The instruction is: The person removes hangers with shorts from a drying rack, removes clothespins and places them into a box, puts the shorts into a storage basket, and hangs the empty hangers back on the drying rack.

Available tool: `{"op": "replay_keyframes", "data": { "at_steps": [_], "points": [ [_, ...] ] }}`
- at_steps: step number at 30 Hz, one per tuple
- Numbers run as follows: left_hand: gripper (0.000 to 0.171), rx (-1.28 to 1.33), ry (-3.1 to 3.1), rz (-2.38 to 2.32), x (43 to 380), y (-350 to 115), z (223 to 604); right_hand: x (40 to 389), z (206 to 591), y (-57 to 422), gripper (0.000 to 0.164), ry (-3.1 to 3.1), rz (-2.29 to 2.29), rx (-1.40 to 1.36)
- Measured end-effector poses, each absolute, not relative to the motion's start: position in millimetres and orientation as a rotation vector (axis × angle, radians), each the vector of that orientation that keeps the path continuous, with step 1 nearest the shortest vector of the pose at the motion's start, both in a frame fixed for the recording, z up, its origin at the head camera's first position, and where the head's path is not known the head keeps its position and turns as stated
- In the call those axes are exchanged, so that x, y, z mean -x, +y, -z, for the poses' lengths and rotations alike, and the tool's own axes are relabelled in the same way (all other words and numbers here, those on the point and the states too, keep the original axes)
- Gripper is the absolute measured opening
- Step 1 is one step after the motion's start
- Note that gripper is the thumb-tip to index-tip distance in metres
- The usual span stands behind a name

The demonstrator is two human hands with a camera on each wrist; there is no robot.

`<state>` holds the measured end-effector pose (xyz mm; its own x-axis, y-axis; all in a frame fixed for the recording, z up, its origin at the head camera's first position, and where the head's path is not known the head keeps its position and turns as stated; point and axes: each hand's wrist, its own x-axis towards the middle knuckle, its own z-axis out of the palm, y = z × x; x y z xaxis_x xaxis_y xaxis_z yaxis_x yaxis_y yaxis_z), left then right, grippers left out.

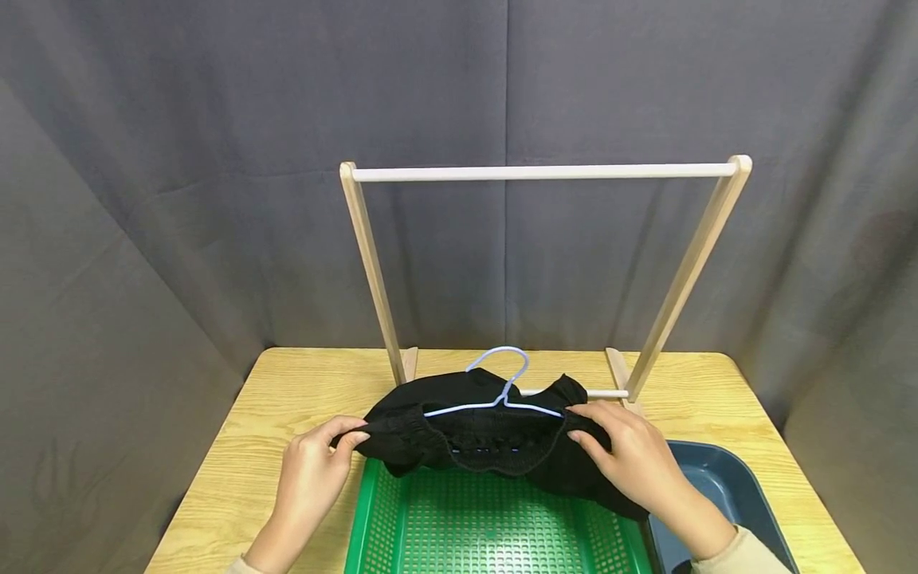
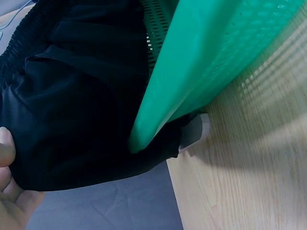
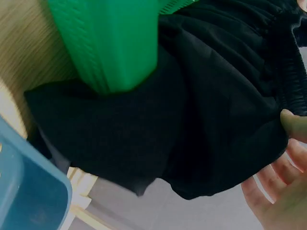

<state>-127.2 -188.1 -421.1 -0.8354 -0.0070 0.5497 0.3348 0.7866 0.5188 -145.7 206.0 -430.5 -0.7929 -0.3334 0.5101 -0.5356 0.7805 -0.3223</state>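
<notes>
A black garment (image 1: 462,391) with a gathered elastic opening is spread between both hands over the far part of a green basket (image 1: 366,518). Inside its opening lies a light-blue hanger (image 1: 504,396), the hook rising toward the back. My left hand (image 1: 311,470) pinches the garment's left end between thumb and fingers. At the other side, my right hand (image 1: 631,454) grips the cloth beside the hanger's right tip, thumb in front. In the right wrist view, the cloth (image 3: 201,120) drapes down past the basket's corner.
Behind the basket stands a wooden rack with a white top rail (image 1: 545,172) and a low white bar (image 1: 606,394). A dark blue tray (image 1: 724,478) sits right of the basket on the wooden table (image 1: 287,391). Grey curtains (image 1: 430,96) surround the table.
</notes>
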Motion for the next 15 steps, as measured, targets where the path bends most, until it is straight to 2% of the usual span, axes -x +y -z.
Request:
{"op": "replay_keyframes", "data": {
  "at_steps": [10,15],
  "points": [
    [0.013,0.224,-2.509,0.916,129,-187,414,145,432,196,0.026,-2.466,-0.862,-0.488],
    [0.018,0.283,-2.490,0.864,129,-183,412,145,432,190,0.024,-2.418,-0.970,-0.395]
  ]
}}
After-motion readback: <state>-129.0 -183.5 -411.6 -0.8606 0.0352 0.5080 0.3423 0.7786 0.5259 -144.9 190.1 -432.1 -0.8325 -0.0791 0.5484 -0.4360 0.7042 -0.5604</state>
